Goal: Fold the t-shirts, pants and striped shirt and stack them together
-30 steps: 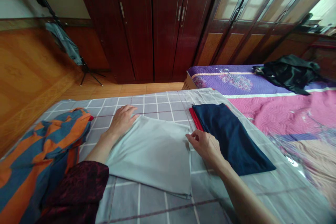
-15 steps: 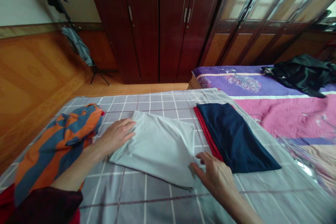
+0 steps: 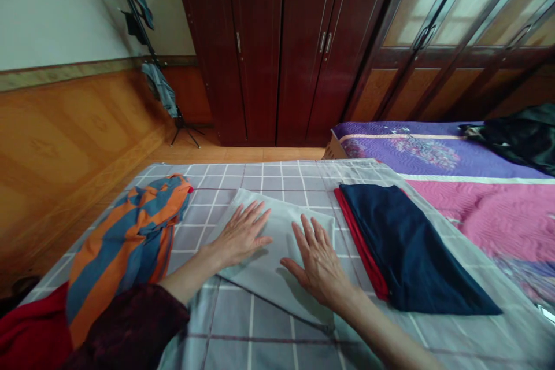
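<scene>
A pale grey folded cloth [image 3: 277, 269], perhaps a garment, lies flat in front of me on the checked bedsheet [image 3: 229, 335]. My left hand [image 3: 245, 231] is over its left half, palm down with the fingers stretched out. Over the right half is my right hand [image 3: 318, 263], also palm down with its fingers spread. Whether the palms press on the cloth or hover just above it I cannot tell. To the right lies a folded navy cloth [image 3: 416, 248] on top of a red cloth [image 3: 359, 243].
An orange and blue striped garment [image 3: 130, 237] lies crumpled on the left, with red fabric [image 3: 39, 329] near it. A second bed with a purple and pink cover [image 3: 477, 202] adjoins on the right, bearing a black garment [image 3: 520, 136]. Behind stand a dark red wardrobe [image 3: 299, 69] and a coat stand [image 3: 147, 40].
Both hands have moved from the side edges of the grey cloth inward over it, and the fingers have straightened and spread. The view has shifted a little to the left.
</scene>
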`<state>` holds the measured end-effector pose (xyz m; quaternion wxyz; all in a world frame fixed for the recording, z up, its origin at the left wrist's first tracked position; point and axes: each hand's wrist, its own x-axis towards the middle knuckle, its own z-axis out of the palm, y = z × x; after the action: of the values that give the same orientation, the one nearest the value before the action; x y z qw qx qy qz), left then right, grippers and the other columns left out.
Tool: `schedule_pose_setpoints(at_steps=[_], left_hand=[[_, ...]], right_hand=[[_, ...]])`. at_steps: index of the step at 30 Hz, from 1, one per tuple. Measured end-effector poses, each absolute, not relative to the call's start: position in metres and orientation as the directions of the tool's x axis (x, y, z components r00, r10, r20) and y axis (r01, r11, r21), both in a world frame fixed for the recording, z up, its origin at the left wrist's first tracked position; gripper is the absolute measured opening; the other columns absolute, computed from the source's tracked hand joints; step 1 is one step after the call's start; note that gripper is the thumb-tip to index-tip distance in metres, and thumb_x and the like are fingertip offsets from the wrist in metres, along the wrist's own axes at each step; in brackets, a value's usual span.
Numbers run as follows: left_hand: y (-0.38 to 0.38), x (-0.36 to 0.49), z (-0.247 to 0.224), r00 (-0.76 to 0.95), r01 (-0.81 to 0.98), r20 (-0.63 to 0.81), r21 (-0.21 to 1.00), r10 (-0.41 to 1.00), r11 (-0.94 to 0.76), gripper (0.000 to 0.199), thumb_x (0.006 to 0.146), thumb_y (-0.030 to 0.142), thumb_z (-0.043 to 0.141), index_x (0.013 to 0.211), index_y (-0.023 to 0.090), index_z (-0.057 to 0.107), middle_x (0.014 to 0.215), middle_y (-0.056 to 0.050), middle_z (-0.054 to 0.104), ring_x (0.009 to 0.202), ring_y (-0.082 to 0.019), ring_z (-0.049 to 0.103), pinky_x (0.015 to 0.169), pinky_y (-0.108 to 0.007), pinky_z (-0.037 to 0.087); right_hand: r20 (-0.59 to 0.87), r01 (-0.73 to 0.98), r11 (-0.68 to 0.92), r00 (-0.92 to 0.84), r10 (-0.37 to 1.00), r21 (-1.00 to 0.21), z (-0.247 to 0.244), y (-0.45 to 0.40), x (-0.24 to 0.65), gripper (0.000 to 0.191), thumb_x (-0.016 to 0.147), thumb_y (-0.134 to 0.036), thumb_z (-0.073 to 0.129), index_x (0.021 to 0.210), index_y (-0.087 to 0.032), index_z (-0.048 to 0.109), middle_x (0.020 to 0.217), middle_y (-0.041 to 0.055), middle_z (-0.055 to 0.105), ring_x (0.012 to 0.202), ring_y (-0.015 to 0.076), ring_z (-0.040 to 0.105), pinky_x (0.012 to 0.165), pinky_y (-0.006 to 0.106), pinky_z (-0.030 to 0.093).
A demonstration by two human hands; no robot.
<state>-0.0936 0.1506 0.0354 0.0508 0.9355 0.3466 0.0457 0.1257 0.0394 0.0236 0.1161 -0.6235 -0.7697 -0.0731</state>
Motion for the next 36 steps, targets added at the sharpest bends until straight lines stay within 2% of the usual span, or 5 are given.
schedule_pose_setpoints(at_steps=[10, 16, 24, 32, 36], left_hand=[[0.198, -0.085, 0.01, 0.624, 0.775, 0.011, 0.117, 0.781, -0.621, 0.065, 0.093, 0.056, 0.029, 0.146, 0.019, 0.021, 0.153, -0.009, 0.018, 0.14, -0.027, 0.012, 0.112, -0.05, 0.012], [0.191, -0.065, 0.009, 0.681, 0.72, 0.067, 0.118, 0.729, -0.684, 0.063, 0.092, 0.058, 0.028, 0.146, 0.025, 0.021, 0.153, -0.006, 0.018, 0.141, -0.027, 0.007, 0.111, -0.053, 0.007], [0.206, -0.086, 0.009, 0.535, 0.837, 0.053, 0.101, 0.843, -0.538, 0.061, 0.093, 0.053, 0.031, 0.144, 0.02, 0.026, 0.152, -0.012, 0.022, 0.139, -0.031, 0.016, 0.107, -0.059, 0.014], [0.121, -0.1, 0.016, 0.736, 0.671, 0.039, 0.098, 0.676, -0.735, 0.063, 0.092, 0.056, 0.034, 0.146, 0.026, 0.021, 0.153, -0.006, 0.019, 0.14, -0.026, 0.013, 0.112, -0.05, 0.011], [0.121, -0.137, 0.001, 0.654, 0.753, 0.036, 0.066, 0.756, -0.655, 0.062, 0.093, 0.054, 0.03, 0.146, 0.022, 0.023, 0.152, -0.008, 0.023, 0.14, -0.026, 0.016, 0.111, -0.051, 0.015]], right_hand=[[0.196, 0.986, 0.156, -0.143, 0.97, -0.054, 0.005, 0.062, 0.129, 0.072, 0.084, -0.054, 0.049, 0.139, -0.008, 0.038, 0.144, 0.0242, 0.032, 0.134, 0.0412, 0.021, 0.104, 0.056, 0.025], [0.196, 0.983, 0.176, -0.162, 0.967, -0.057, 0.006, 0.079, 0.128, 0.074, 0.085, -0.058, 0.045, 0.14, -0.009, 0.035, 0.147, 0.0218, 0.027, 0.136, 0.0372, 0.02, 0.107, 0.054, 0.02], [0.213, 0.997, -0.01, 0.026, 0.977, -0.074, -0.001, 0.08, 0.147, 0.083, 0.085, -0.063, 0.04, 0.137, 0.001, 0.035, 0.143, 0.0296, 0.029, 0.134, 0.0412, 0.021, 0.104, 0.057, 0.022], [0.26, 0.926, 0.369, -0.337, 0.905, -0.081, 0.009, 0.016, 0.113, 0.08, 0.082, -0.059, 0.049, 0.141, -0.009, 0.033, 0.147, 0.0219, 0.026, 0.137, 0.0367, 0.015, 0.107, 0.053, 0.027], [0.266, 0.928, 0.368, -0.34, 0.902, -0.059, -0.001, -0.011, 0.127, 0.082, 0.081, -0.057, 0.052, 0.143, -0.008, 0.027, 0.148, 0.0223, 0.024, 0.138, 0.0357, 0.013, 0.106, 0.053, 0.03]])
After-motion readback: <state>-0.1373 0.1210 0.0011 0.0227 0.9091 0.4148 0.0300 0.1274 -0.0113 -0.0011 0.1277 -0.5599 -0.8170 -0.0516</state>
